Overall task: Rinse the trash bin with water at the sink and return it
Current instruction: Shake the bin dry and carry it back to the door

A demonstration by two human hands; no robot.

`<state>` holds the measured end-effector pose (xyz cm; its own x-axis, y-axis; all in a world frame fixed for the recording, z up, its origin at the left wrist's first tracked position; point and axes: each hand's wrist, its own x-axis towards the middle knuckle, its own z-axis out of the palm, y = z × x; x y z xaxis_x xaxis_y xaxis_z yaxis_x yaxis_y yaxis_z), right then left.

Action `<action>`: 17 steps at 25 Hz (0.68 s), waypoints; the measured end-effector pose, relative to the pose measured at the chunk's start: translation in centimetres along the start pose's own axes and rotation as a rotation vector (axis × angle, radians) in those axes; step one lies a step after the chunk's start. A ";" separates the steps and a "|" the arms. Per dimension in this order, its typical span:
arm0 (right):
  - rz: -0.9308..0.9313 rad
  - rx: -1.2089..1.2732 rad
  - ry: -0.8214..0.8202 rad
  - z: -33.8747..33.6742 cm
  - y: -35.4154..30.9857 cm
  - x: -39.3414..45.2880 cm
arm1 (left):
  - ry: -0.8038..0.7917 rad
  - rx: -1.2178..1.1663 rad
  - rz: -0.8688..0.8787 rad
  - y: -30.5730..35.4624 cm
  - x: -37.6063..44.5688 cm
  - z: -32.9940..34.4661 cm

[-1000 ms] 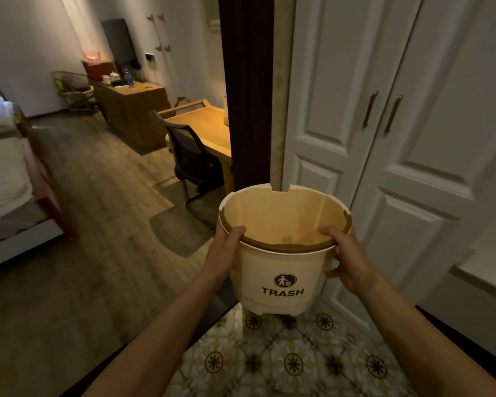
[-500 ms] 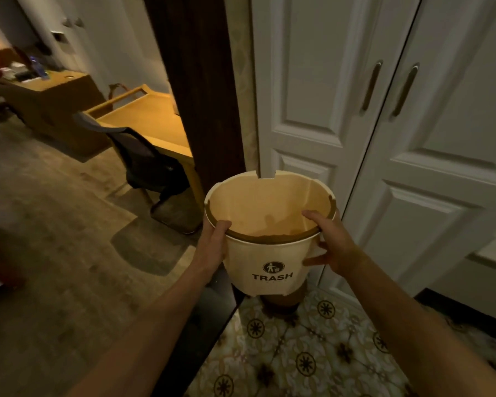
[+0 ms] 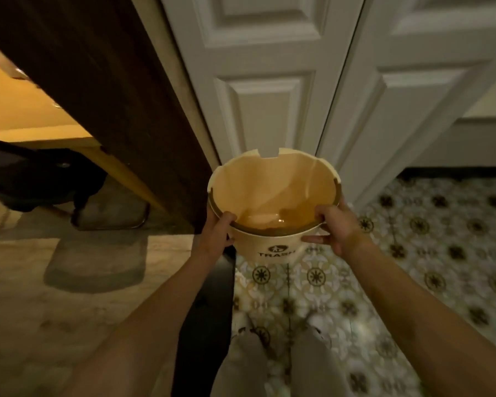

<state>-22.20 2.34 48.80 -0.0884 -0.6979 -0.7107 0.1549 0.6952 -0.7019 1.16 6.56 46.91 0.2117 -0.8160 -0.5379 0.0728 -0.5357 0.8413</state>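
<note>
Left hand (image 3: 216, 235) clamping smooth round plastic trash bin (image 3: 272, 247) at 9 o'clock, thumb hooking over rim. Bin hanging upright above patterned floor tiles (image 3: 430, 262), before panelled white doors (image 3: 272, 110). Right hand (image 3: 335, 228) gripping rim at 3 o'clock, fingers curling underneath.

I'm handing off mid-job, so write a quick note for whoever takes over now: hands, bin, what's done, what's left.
Left hand: grip shut on the trash bin at its near-left rim.
Right hand: grip shut on the near-right rim, fingers spread under the side.
Bin: upright, held over the patterned tile floor, in front of the white panelled doors, beside the dark door frame. No sink in view.
Done: bin is in hand; whether it was rinsed cannot be told.
Left: set it down in its place.
</note>
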 end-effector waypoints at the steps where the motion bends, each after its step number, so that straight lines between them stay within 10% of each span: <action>1: 0.018 0.012 0.031 0.0 1.4 0.7 | 0.004 0.004 -0.038 -1.1 0.9 -0.1; 17: 0.406 -0.182 0.190 -4.6 31.0 22.5 | 0.199 0.481 -0.418 -28.9 23.8 2.3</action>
<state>-23.87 8.96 10.78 -0.2371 -0.3316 -0.9131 0.0413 0.9356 -0.3505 1.85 2.15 9.68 0.4394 -0.4880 -0.7542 -0.2458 -0.8728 0.4216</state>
